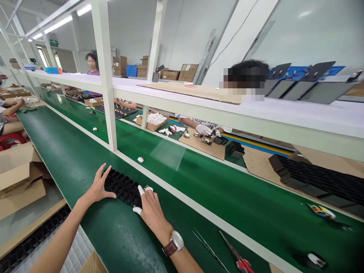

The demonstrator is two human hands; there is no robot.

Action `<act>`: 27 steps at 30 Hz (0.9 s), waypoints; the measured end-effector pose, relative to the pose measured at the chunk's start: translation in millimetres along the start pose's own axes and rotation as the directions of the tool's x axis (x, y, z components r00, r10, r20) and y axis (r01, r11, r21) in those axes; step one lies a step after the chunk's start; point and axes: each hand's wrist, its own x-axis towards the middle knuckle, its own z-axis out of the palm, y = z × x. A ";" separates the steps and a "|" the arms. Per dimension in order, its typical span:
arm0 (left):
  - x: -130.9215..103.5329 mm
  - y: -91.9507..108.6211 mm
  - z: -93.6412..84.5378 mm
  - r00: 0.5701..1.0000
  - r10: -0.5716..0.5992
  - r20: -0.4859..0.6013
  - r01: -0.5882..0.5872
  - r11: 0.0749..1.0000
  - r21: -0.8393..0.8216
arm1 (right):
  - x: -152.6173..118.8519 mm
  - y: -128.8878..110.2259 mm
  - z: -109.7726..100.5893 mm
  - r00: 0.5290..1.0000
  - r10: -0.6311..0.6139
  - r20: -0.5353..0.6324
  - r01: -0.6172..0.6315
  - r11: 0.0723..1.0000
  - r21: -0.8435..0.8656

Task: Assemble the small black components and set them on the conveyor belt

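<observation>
Black tray (122,187): green bench (57,136), between my hands.
My left hand (98,187): spread wide, tray's left end.
My right hand (153,212): white-capped finger and thumb, tray's right end; whether gripping, I cannot tell.
Tweezers (209,248): near right, beside a red-handled tool (242,263).

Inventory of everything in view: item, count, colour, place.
Tray: 1, black, between hands on near bench
Tweezers: 1, silver, right foreground
Scissors: 1, red-handled, beside tweezers
Small parts: several, white-topped, along green belt
Black pieces: many, black, far side right
Open carton: 1, brown, left
Box of white pieces: 1, brown, far side
Shelf: 1, white, above belt
Co-workers: at least 3, one purple top, far side and left
Watch: 1, silver and brown, right wrist
Left hand: 1, bare, tray's left end
Right hand: 1, white finger covers, tray's right end
</observation>
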 end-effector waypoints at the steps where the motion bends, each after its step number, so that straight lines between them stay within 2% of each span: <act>1: 2.1 -0.1 1.1 1.000 0.001 0.002 -0.001 1.000 -0.018 | -0.3 -0.4 1.0 1.000 0.003 -0.002 -0.003 1.000 -0.001; 6: 5.9 1.6 0.6 1.000 0.016 -0.006 -0.016 1.000 -0.021 | -3.0 1.4 -5.2 1.000 0.021 0.007 -0.021 0.999 0.047; 10: 2.1 6.3 -15.0 0.999 0.042 -0.016 -0.040 0.997 0.072 | -12.1 20.8 -26.7 0.999 0.046 -0.019 -0.043 0.992 0.116; 13: -0.3 23.1 -29.8 0.992 0.081 -0.100 -0.067 0.988 0.138 | -21.6 35.4 -36.3 0.995 0.094 -0.045 -0.088 0.990 0.114; 15: -0.7 43.2 -32.5 0.978 0.170 -0.117 -0.154 0.978 0.141 | -24.8 37.1 -34.8 0.994 0.104 -0.045 -0.099 0.991 0.092; 18: -0.8 78.0 -19.9 0.939 0.344 -0.006 -0.342 0.933 0.116 | -22.9 29.2 -25.1 0.993 0.110 -0.047 -0.108 0.994 0.026; 21: -1.2 101.3 1.4 0.906 0.410 0.105 -0.420 0.902 0.097 | -23.1 22.2 -19.8 0.993 0.103 -0.049 -0.105 0.994 -0.031; 24: -2.4 107.1 13.5 0.901 0.419 0.112 -0.429 0.900 0.081 | -42.4 26.3 -28.6 0.993 0.106 -0.043 -0.108 0.994 -0.032; 27: -4.5 107.2 13.5 0.894 0.434 0.111 -0.440 0.897 0.045 | -87.1 36.9 -48.5 0.993 0.108 -0.045 -0.107 0.994 0.034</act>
